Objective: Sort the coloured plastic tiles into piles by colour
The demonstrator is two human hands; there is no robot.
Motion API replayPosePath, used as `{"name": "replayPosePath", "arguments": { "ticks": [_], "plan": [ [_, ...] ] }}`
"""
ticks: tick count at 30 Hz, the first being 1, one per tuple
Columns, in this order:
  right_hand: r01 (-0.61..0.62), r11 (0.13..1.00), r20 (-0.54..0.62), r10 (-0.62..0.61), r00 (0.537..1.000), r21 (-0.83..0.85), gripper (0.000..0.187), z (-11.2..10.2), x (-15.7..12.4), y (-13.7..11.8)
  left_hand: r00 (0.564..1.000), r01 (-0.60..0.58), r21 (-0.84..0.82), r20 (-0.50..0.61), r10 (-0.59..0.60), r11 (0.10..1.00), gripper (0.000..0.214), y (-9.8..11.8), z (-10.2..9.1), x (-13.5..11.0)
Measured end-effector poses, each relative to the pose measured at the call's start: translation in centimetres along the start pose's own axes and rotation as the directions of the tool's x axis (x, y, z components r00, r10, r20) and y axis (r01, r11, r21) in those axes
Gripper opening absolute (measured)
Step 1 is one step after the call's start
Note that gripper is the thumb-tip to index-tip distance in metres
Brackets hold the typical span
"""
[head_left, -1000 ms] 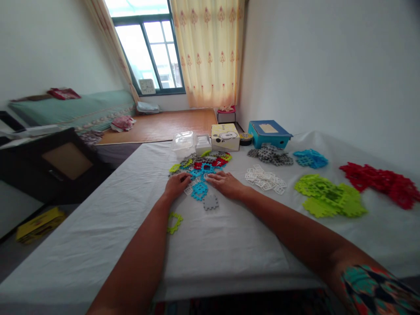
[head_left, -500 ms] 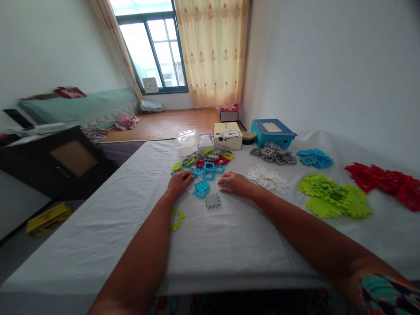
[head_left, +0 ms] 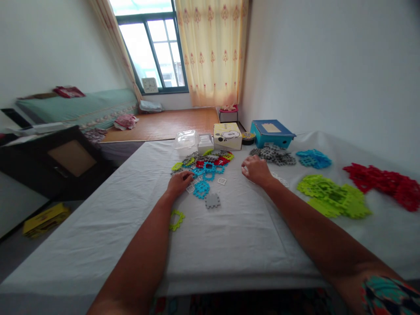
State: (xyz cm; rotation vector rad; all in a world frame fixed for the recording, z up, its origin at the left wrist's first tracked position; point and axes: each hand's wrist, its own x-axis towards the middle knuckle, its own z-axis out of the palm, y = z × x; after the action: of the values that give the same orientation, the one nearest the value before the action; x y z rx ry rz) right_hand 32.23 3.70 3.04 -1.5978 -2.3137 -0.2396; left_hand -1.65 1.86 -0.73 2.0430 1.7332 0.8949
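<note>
My left hand (head_left: pixel 181 181) rests at the left side of a mixed pile of interlocking plastic pieces (head_left: pixel 206 159). Its fingers are drawn together beside blue and white pieces; what they pinch is hidden. My right hand (head_left: pixel 257 169) is over the pile of white lattice pieces (head_left: pixel 279 179), covering most of it. Its fingers are curled, with a bit of a white piece showing at their tips. Between the hands lie a single white window-shaped piece (head_left: pixel 222 181), blue square frames (head_left: pixel 201 190) and a grey square tile (head_left: pixel 213 201). A lime-green frame (head_left: pixel 177 220) lies beside my left forearm.
Sorted piles of grey (head_left: pixel 274 154), blue (head_left: pixel 314 159), lime-green (head_left: pixel 334 194) and red pieces (head_left: pixel 383 186) lie to the right. Along the back stand a clear plastic box (head_left: pixel 186 141), a yellow box (head_left: pixel 227 136) and a blue box (head_left: pixel 273 133). A white cloth (head_left: pixel 226 253) covers the table.
My right hand has moved right, from beside the mixed pile to the white pile. A white window-shaped piece is now uncovered where it was. My left hand has stayed in place.
</note>
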Motion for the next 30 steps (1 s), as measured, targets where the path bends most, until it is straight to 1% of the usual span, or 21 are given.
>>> {"name": "replayPosePath", "arguments": {
  "ticks": [2, 4, 6, 9, 11, 12, 14, 16, 17, 18, 19, 21, 23, 25, 28, 30],
  "plan": [
    [0.127, 0.988, -0.025, -0.125, 0.992, 0.092, 0.026, 0.7, -0.1, -0.8, 1.000, 0.002, 0.016, -0.003, -0.002, 1.000, 0.034, -0.1, 0.1, 0.1],
    [0.278, 0.939, -0.021, -0.280, 0.960, 0.204, 0.029, 1.8, -0.3, -2.4, 1.000, -0.004, 0.031, -0.006, 0.004, 1.000, 0.034, -0.4, 0.1, 0.1],
    [0.371, 0.895, 0.005, -0.384, 0.923, 0.248, 0.030, 2.9, -0.3, -4.2, 1.000, -0.015, 0.033, -0.007, 0.015, 0.999, 0.035, -0.6, 0.2, 0.1],
    [0.429, 0.883, 0.092, -0.451, 0.888, 0.192, 0.023, 3.8, -0.4, -6.1, 1.000, -0.027, 0.019, 0.001, 0.027, 0.999, 0.036, -0.9, 0.2, 0.2],
    [0.445, 0.886, 0.143, -0.461, 0.876, 0.130, 0.021, 3.7, -0.4, -6.4, 1.000, -0.026, 0.020, 0.003, 0.026, 0.999, 0.036, -1.1, 0.3, 0.3],
    [0.438, 0.893, 0.153, -0.449, 0.880, 0.102, 0.021, 3.4, -0.5, -6.4, 1.000, -0.023, 0.025, 0.003, 0.023, 0.999, 0.036, -1.2, 0.3, 0.3],
    [0.373, 0.926, 0.133, -0.378, 0.916, 0.060, 0.024, 2.7, -0.5, -5.8, 1.000, -0.018, 0.031, 0.002, 0.018, 0.999, 0.036, -1.3, 0.3, 0.3],
    [0.233, 0.972, 0.085, -0.235, 0.968, 0.038, 0.027, 1.6, -0.4, -4.5, 1.000, -0.016, 0.030, 0.002, 0.016, 0.999, 0.036, -1.2, 0.3, 0.3],
    [0.147, 0.989, 0.075, -0.149, 0.986, 0.029, 0.027, 1.1, -0.3, -3.5, 1.000, -0.016, 0.029, 0.001, 0.016, 0.999, 0.036, -1.1, 0.3, 0.3],
    [0.067, 0.998, 0.081, -0.068, 0.994, 0.019, 0.026, 0.6, -0.1, -2.4, 1.000, -0.018, 0.029, 0.000, 0.018, 0.999, 0.036, -1.1, 0.3, 0.3],
    [-0.004, 1.000, 0.101, 0.004, 0.995, 0.007, 0.027, 0.2, 0.0, -1.1, 1.000, -0.020, 0.028, 0.000, 0.020, 0.999, 0.036, -1.0, 0.3, 0.3],
    [-0.116, 0.993, 0.147, 0.118, 0.982, -0.021, 0.039, -0.4, 0.4, 1.6, 1.000, -0.023, 0.029, 0.001, 0.023, 0.999, 0.036, -1.0, 0.3, 0.3],
    [-0.200, 0.979, 0.162, 0.205, 0.965, -0.044, 0.050, -0.5, 0.7, 3.9, 1.000, -0.027, 0.034, -0.001, 0.027, 0.999, 0.036, -1.1, 0.3, 0.3],
    [-0.266, 0.963, 0.183, 0.271, 0.945, -0.048, 0.056, -0.3, 0.7, 5.5, 1.000, -0.030, 0.043, -0.003, 0.030, 0.999, 0.036, -1.2, 0.3, 0.4],
    [-0.312, 0.950, 0.256, 0.310, 0.916, -0.035, 0.063, 0.3, 0.6, 6.1, 0.999, -0.034, 0.045, -0.004, 0.034, 0.998, 0.035, -1.1, 0.3, 0.3],
    [-0.303, 0.952, 0.241, 0.302, 0.922, -0.034, 0.064, 0.3, 0.6, 5.4, 1.000, -0.029, 0.039, 0.000, 0.029, 0.999, 0.035, -0.9, 0.2, 0.3]
  ]
}}
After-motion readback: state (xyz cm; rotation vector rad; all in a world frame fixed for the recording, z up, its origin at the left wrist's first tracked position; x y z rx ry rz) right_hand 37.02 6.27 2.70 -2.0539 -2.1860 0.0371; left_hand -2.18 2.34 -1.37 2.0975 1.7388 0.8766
